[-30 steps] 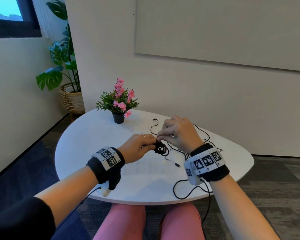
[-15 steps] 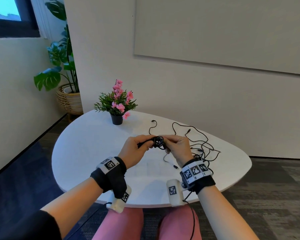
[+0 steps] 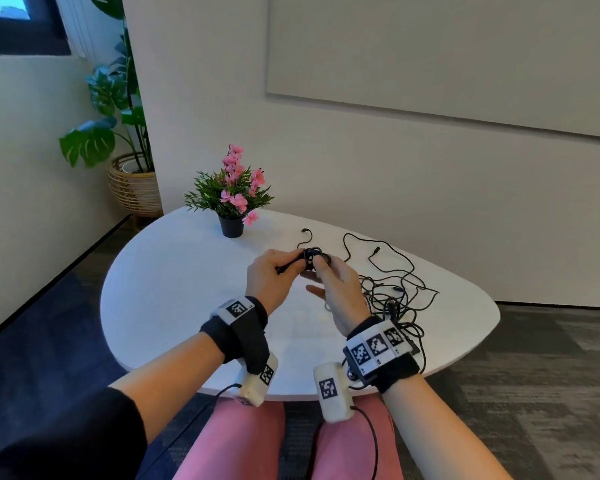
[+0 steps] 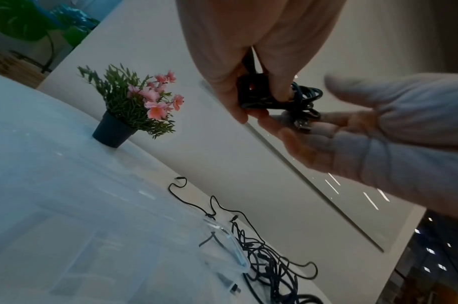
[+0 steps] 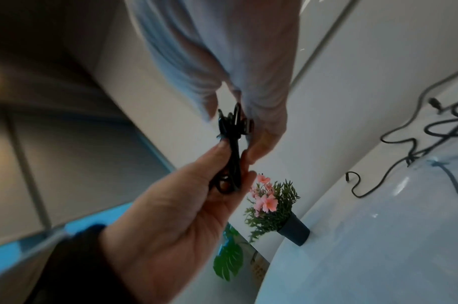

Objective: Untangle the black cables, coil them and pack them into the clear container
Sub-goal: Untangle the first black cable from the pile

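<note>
A small coil of black cable (image 3: 313, 257) is held up over the white table (image 3: 174, 271), between both hands. My left hand (image 3: 291, 266) pinches its near side between thumb and fingers (image 4: 279, 90). My right hand (image 3: 321, 268) holds the far side, thumb on top and fingers beneath (image 5: 264, 135). A loose tangle of black cables (image 3: 395, 292) lies on the table to the right of my right hand. The clear container (image 4: 235, 251) sits on the table below my hands, its rim beside the tangle; it is faint in the head view.
A small potted plant with pink flowers (image 3: 232, 202) stands at the table's far left. One cable end (image 3: 305, 233) curls beyond the hands. A wall runs close behind the table. A large plant in a woven basket (image 3: 132, 188) stands on the floor at left.
My right hand has turned from above the coil to its right side, palm inward. The loose tail that hung below the coil a second ago no longer hangs there.
</note>
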Action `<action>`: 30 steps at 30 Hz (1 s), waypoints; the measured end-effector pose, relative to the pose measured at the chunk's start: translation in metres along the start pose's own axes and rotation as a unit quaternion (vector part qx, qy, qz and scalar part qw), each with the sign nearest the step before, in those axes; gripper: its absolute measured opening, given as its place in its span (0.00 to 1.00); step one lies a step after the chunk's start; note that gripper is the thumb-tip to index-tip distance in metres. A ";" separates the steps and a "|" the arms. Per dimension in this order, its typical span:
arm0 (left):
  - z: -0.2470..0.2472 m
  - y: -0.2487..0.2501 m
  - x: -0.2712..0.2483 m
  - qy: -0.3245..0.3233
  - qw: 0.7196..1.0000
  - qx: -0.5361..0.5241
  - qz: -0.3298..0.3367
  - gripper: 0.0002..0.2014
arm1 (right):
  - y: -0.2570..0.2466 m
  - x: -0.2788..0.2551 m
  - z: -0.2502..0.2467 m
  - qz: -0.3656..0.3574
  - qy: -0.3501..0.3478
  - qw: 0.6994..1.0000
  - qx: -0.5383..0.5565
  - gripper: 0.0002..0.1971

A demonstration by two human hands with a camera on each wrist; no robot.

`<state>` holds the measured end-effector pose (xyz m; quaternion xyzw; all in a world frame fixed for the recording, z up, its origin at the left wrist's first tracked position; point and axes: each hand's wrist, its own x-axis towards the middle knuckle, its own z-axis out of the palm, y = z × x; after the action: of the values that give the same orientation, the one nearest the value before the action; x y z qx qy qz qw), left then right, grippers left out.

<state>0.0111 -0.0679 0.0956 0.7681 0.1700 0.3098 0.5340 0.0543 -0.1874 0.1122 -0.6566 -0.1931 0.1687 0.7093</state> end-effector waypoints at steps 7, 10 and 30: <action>0.020 -0.001 -0.006 -0.005 0.998 0.030 0.057 0.12 | -0.004 0.011 -0.015 0.009 0.060 0.998 0.005 0.04; 0.029 -0.006 -0.009 -0.045 0.989 0.085 0.111 0.14 | 0.002 0.016 -0.026 0.044 0.089 0.994 0.052 0.07; 0.028 -0.065 -0.030 -0.327 0.893 0.308 0.032 0.20 | 0.041 0.086 -0.043 0.098 -0.039 0.831 -0.546 0.17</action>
<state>0.0115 -0.0815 0.0203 0.9569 0.0480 -0.0102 0.2861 0.1505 -0.1793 0.0735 -0.9452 -0.2164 0.1302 0.2071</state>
